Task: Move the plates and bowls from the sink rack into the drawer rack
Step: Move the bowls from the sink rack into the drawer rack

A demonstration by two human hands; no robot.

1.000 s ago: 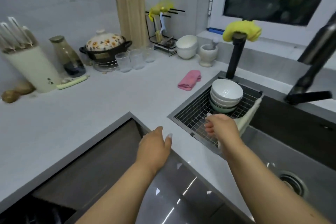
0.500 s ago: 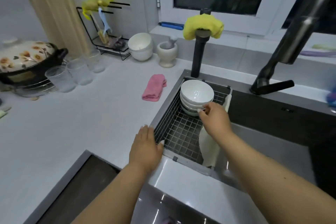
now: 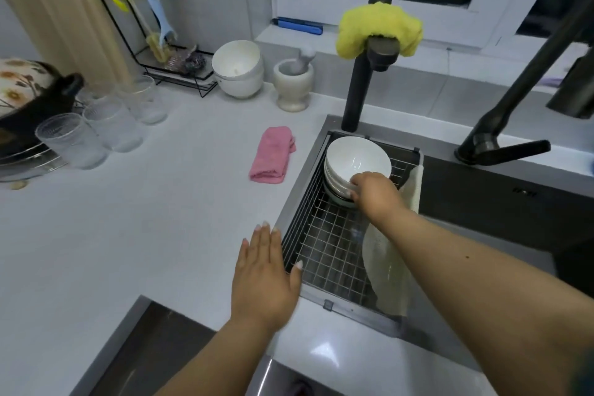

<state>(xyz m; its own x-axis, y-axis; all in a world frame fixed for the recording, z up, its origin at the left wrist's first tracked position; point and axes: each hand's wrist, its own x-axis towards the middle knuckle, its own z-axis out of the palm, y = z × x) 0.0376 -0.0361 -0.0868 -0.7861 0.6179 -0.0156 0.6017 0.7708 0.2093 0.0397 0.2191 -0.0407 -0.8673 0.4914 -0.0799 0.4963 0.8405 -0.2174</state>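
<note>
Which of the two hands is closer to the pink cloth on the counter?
Left. The left hand lies flat on the counter just below the pink cloth, apart from it. The right hand is in the sink rack, gripping the stacked bowls.

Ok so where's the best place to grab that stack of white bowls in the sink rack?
Probably low on the near side, where the right hand already grips: the stack of white bowls sits upright and nested, so fingers under the lower bowls lift them together. A faucet post crowds the far side.

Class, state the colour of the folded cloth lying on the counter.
Pink; the folded cloth shows best in the head view.
</note>
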